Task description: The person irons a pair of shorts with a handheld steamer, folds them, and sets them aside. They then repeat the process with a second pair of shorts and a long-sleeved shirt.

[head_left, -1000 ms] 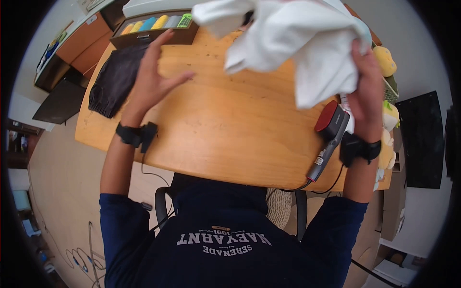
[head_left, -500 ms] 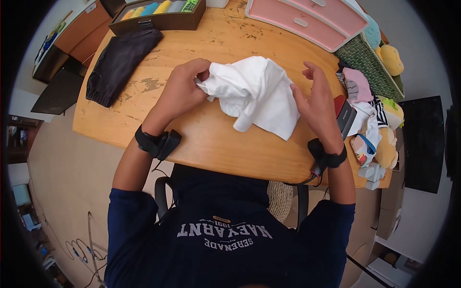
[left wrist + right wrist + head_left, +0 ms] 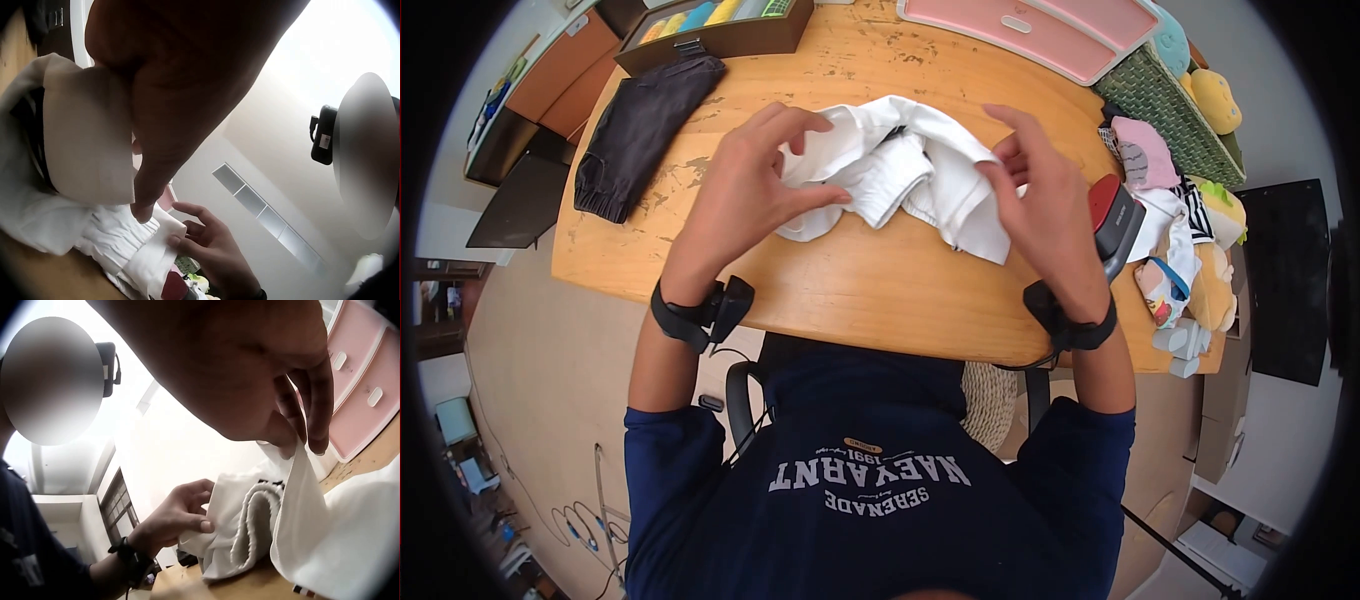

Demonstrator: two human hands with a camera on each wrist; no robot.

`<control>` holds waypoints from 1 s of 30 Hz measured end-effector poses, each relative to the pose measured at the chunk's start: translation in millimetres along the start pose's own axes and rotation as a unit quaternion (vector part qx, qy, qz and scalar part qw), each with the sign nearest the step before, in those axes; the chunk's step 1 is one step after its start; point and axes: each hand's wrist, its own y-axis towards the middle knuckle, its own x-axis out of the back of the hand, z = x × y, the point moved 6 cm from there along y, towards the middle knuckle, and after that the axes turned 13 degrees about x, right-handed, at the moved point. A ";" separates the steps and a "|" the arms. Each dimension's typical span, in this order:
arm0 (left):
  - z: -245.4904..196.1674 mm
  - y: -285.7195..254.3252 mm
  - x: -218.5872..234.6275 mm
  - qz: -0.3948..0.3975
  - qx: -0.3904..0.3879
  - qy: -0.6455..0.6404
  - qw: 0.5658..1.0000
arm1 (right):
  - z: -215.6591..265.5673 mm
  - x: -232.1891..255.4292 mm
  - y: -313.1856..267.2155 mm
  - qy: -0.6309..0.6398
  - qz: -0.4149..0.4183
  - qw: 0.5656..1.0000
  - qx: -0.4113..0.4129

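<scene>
A crumpled white garment (image 3: 880,165) with a gathered elastic band lies on the wooden table, between my two hands. At its left end my left hand (image 3: 750,190) curves loosely, thumb and fingers well apart on the cloth. In the left wrist view, a flat flap of the garment (image 3: 87,137) covers part of those fingers. On the other side my right hand (image 3: 1050,205) pinches the cloth's edge between thumb and fingers. The right wrist view shows the pinched edge drawn up into a point beneath the right hand (image 3: 275,387), beside the ruffled band.
Folded dark pants (image 3: 645,135) lie at the left of the wooden table (image 3: 880,290). A brown box of rolled cloths (image 3: 720,45) and pink drawers (image 3: 1040,30) stand behind. On the right are a red-faced handheld appliance (image 3: 1112,215), a green basket (image 3: 1170,115) and several small clothes (image 3: 1145,155).
The white garment has come down from the air onto the table and spread out. My left hand has loosened its grip. My right hand has come in from the right and taken the edge.
</scene>
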 end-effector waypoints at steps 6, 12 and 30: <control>17.2 -1.5 23.9 -0.111 -0.006 0.099 0.989 | -13.0 53.5 2.2 -0.031 -0.147 0.989 0.008; 16.0 -6.6 38.6 -0.140 -0.010 0.128 0.982 | 0.3 71.8 8.6 -0.021 -0.255 0.962 0.093; 18.7 -21.6 76.1 -0.123 0.060 -0.446 0.885 | 9.3 68.9 6.7 0.576 -0.123 0.807 -0.034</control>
